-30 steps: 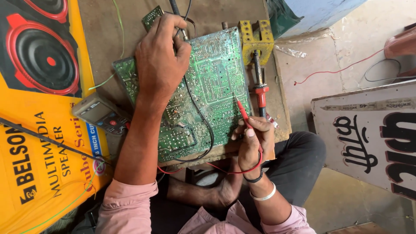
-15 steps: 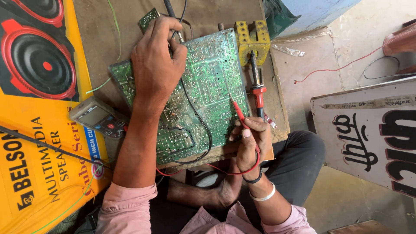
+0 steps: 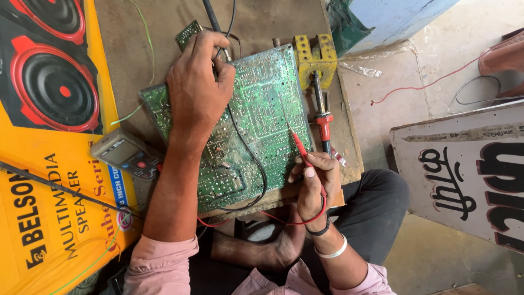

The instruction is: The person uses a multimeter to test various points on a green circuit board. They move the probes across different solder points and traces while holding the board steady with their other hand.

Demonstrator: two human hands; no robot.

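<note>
A large green circuit board (image 3: pixel 262 104) lies solder side up on a brown worktop (image 3: pixel 164 33). My left hand (image 3: pixel 199 90) rests on the board's upper left part, fingers closed on a black probe (image 3: pixel 221 49) whose black lead (image 3: pixel 251 158) trails across the board. My right hand (image 3: pixel 314 180) is at the board's lower right edge, gripping a red probe (image 3: pixel 299 146) with its tip on the board. A red lead (image 3: pixel 305 221) loops under that wrist.
A grey multimeter (image 3: pixel 126 154) lies left of the board. A red-handled soldering iron (image 3: pixel 323 117) rests in a yellow stand (image 3: pixel 314 54) to the right. A yellow speaker box (image 3: pixel 49 180) fills the left. A white signboard (image 3: pixel 469 175) leans at right.
The view has shifted slightly, so the board sits a little lower in frame. Both hands keep their probes on the board with hardly any movement.
</note>
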